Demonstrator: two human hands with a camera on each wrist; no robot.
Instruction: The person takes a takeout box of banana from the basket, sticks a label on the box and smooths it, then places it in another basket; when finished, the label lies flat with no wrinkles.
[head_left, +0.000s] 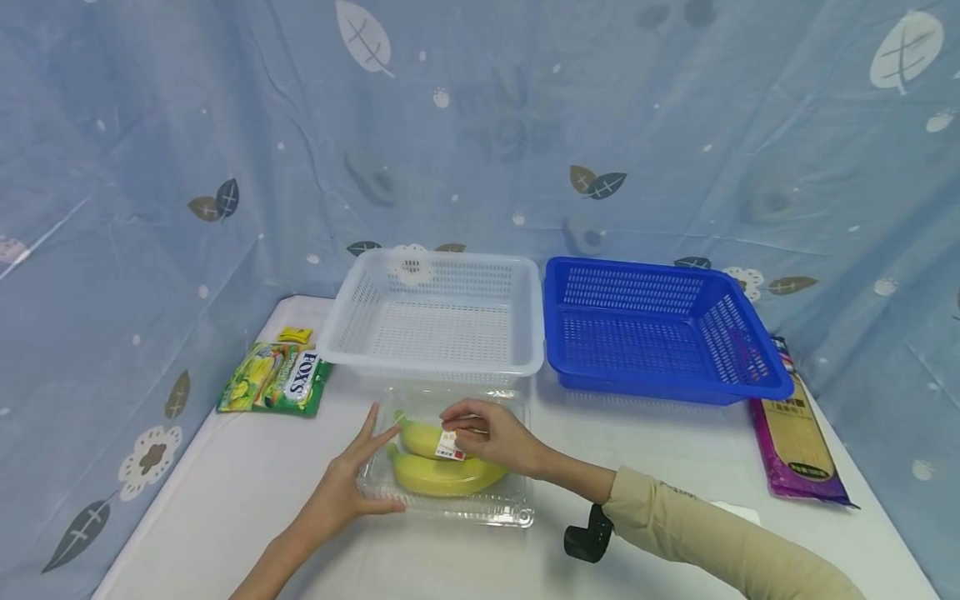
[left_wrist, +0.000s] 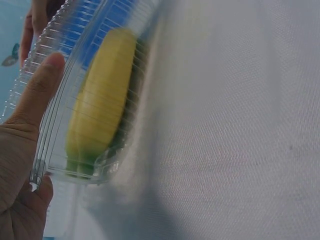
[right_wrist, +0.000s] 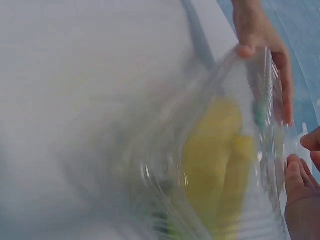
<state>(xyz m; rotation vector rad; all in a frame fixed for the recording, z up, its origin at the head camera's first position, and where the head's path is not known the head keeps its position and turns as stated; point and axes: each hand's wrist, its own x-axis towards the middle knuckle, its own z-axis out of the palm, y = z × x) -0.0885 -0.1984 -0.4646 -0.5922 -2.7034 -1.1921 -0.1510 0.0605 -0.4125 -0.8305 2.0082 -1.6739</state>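
A clear plastic box [head_left: 495, 510] with a lid stands near the table's front; two yellow bananas [head_left: 442, 475] lie inside. My left hand [head_left: 341, 487] rests at the box's left end, fingers straight and spread, its thumb along the front edge. In the left wrist view that thumb [left_wrist: 42, 82] lies against the ridged rim. My right hand [head_left: 498, 437] is over the lid, pinching a small white label [head_left: 450, 447] with print and a red square. Whether the label touches the lid, I cannot tell. The right wrist view shows the curled fingers [right_wrist: 295, 175] above the lid.
A white basket [head_left: 431, 362] and a blue basket [head_left: 667, 385] stand behind the box. At left lie a green FOX'S candy bag [head_left: 277, 379] and a small yellow packet [head_left: 295, 335]. A purple noodle pack [head_left: 798, 437] lies right. White paper [head_left: 738, 510] shows behind the right sleeve.
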